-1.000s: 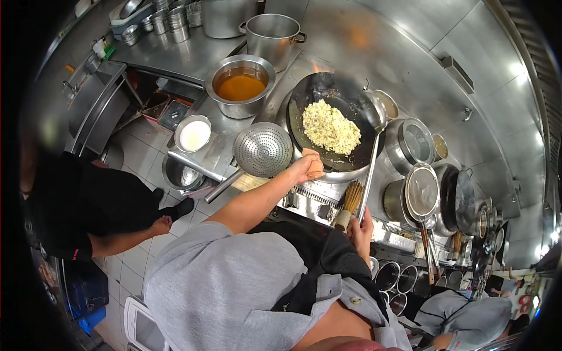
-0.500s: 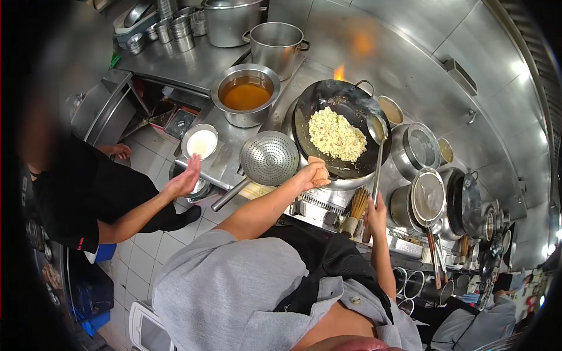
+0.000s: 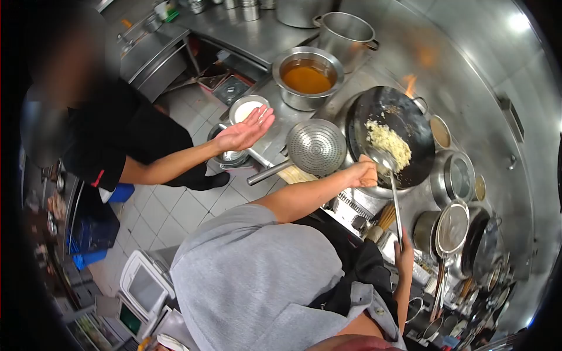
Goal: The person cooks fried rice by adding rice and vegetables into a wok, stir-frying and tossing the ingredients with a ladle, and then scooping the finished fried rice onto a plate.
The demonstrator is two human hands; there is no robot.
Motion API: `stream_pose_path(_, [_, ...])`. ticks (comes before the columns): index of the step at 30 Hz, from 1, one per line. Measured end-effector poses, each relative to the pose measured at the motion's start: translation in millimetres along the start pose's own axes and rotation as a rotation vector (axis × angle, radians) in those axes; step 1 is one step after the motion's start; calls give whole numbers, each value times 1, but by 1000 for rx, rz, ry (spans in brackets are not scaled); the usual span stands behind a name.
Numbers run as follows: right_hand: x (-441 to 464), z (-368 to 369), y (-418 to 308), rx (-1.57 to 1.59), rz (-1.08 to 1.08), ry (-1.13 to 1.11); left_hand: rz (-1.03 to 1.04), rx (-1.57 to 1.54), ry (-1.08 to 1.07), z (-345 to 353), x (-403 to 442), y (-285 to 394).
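My left hand point(image 3: 358, 175) is closed around a folded tan cloth point(image 3: 369, 166) at the near rim of a black wok point(image 3: 422, 131). The wok is tilted over the burner, and an orange flame point(image 3: 410, 83) rises behind it. Pale yellow, grainy food that looks like fried rice point(image 3: 386, 140) lies in the wok. My right hand point(image 3: 404, 251) grips the long handle of a steel ladle point(image 3: 395, 196). The ladle's bowl is inside the wok, at the near edge of the food. Under the cloth, the wok's handle is hidden.
Left of the wok lies a perforated strainer point(image 3: 316, 147). Beyond it are a pot of amber liquid point(image 3: 280, 79) and a bowl of white contents point(image 3: 233, 111). A co-worker's open hand point(image 3: 246, 130) reaches near that bowl. A bamboo brush point(image 3: 386, 216) and a mesh strainer point(image 3: 452, 227) stand to the right.
The wok has tipped and its food has gathered into a smaller heap. The ladle has moved from the wok's right side to the food's near edge. The co-worker's palm has turned up. My view has shifted.
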State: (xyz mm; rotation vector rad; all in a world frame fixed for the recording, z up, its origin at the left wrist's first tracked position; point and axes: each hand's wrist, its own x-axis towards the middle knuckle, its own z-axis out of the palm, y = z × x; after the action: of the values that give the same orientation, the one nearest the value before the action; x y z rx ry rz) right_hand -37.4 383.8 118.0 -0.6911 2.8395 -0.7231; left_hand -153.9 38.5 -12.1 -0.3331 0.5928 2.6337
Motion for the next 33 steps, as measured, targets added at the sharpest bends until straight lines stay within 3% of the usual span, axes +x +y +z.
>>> stream_pose_path(3, [-16,4,-16,2,157,18,23,17,71,17,-15,8])
stream_pose_path(5, [-19,34,-8,48,-32,180,15,39,100,15,-13,3])
stream_pose_path(6, [-20,19,-47,190,178,39,30,-7,80,7,-9,0])
stream_pose_path(9, [-46,-22,-92,735,425,-122,112,-24,121,17,-40,-17])
stream_pose_path(11, [-74,-58,-99,902,548,-181,16,22,247,65,-111,-12])
stream_pose_path(13, [-80,-86,-104,813,642,-217,-47,62,300,87,-123,-6])
stream_pose_path(15, [-57,-82,-93,597,526,-268,3,11,158,45,-72,-8])
stream_pose_path(16, [-40,-70,-79,532,517,-266,-49,-150,-181,-4,-24,-10])
stream_pose_path(17, [-19,-50,-63,382,395,-199,-29,7,202,32,-37,0])
stream_pose_path(19, [21,-16,-44,129,270,-30,98,14,282,38,-73,-25])
stream_pose_path(20, [29,-3,-51,42,256,48,123,37,156,12,-93,-47])
stream_pose_path(21, [31,-2,-63,85,248,85,-26,-62,-325,-78,-80,-68])
stream_pose_path(22, [23,-9,-74,177,236,100,9,190,45,-38,-129,-65])
stream_pose_path(23, [8,-12,-83,268,224,112,23,313,264,20,-156,-55])
stream_pose_path(24, [-6,1,-72,298,67,228,52,209,281,42,-153,-43])
stream_pose_path(25, [-20,-3,-72,305,84,230,73,92,312,54,-145,-32])
stream_pose_path(26, [-41,-13,-82,473,248,81,57,-122,-144,-2,-103,-22])
stream_pose_path(27, [-60,-25,-94,640,409,-69,89,-30,52,27,-94,1])
stream_pose_path(29, [-86,-63,-122,633,541,-189,54,40,286,60,-109,11])
stream_pose_path(32, [-110,-71,-91,399,304,-112,33,204,303,72,-137,6])
stream_pose_path(33, [-95,-67,-91,333,319,-123,27,214,313,59,-124,12])
